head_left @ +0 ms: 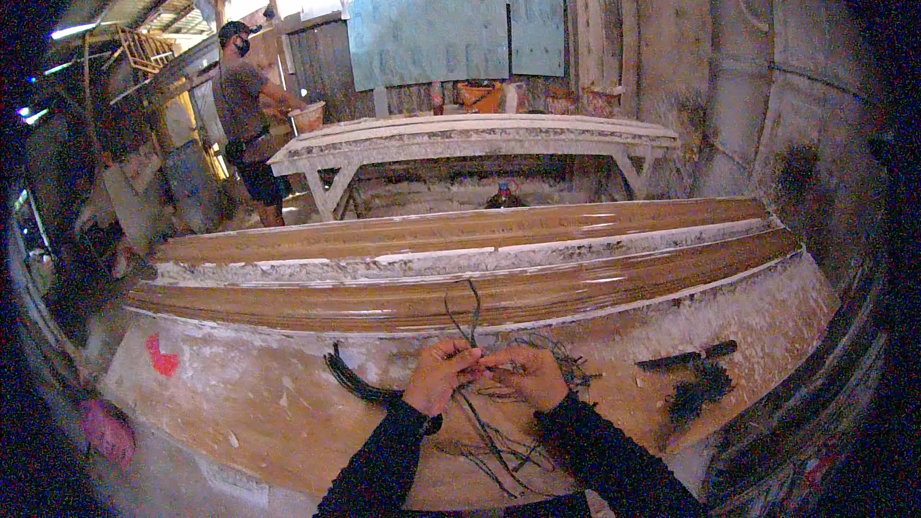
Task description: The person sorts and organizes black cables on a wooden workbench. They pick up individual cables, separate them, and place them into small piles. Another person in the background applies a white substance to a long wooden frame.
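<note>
- Loose dark offcuts [487,436] trail below both hands, between the forearms, and look as yet ungathered.
- The left hand [441,376] pinches thin dark strands [475,315], whose ends curl up beyond it; the right hand [526,374], just beside, has its fingertips closed on them too. Work on these strands seems partway: no finished knot can be made out.
- Just left of the left hand, a dark bundle [357,382] lies curved and fairly aligned on the counter [230,412], so that portion looks done.
- Behind and right of the right hand, a tangle [576,364] spreads loose, apparently left to sort.
- Farther right of it, a dark clump [698,393] of short fibres lies unheld.
- Well left of the left hand sits a red scrap [161,357].
- Beyond both hands run long brown moulded panels [470,304] with whitish edges, untouched by either.
- Farthest, ahead and left of the left hand, a co-worker [245,101] holds a bucket [307,117].
</note>
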Demonstrator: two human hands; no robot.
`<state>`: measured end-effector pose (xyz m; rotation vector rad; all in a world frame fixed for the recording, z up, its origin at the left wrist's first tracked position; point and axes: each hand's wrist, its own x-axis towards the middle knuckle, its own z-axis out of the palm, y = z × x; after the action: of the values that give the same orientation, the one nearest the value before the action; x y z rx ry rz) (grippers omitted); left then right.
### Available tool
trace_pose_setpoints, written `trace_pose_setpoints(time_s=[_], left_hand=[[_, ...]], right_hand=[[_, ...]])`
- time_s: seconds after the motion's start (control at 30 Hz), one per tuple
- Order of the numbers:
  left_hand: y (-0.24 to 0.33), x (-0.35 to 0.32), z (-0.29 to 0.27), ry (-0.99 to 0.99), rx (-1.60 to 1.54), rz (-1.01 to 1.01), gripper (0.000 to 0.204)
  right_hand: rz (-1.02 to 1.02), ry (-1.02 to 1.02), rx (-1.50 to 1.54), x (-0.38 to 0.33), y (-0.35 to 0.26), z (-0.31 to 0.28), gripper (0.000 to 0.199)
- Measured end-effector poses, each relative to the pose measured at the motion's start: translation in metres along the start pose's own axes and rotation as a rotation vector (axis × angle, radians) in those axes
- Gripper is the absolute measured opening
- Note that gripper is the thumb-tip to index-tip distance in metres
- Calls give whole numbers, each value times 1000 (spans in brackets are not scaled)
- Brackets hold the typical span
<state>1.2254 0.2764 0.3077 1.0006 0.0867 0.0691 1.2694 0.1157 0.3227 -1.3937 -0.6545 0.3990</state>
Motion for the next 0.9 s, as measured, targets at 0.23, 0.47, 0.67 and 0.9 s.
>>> trace_pose_setpoints(time_s=[0.23, 0.47, 0.67, 0.9], left_hand=[[2, 0, 5, -8, 8, -6, 7], [-8, 3, 2, 16, -50, 62, 10], [-12, 2, 5, 48, 53, 94, 11], [-8, 1, 10, 41, 106, 68, 12]], right_hand=[[-102, 6, -145, 2, 6, -4, 12], [99, 49, 316, 7, 18, -4, 10], [185, 80, 380, 9, 23, -8, 8], [-294, 159, -312, 3, 10, -3, 9]])
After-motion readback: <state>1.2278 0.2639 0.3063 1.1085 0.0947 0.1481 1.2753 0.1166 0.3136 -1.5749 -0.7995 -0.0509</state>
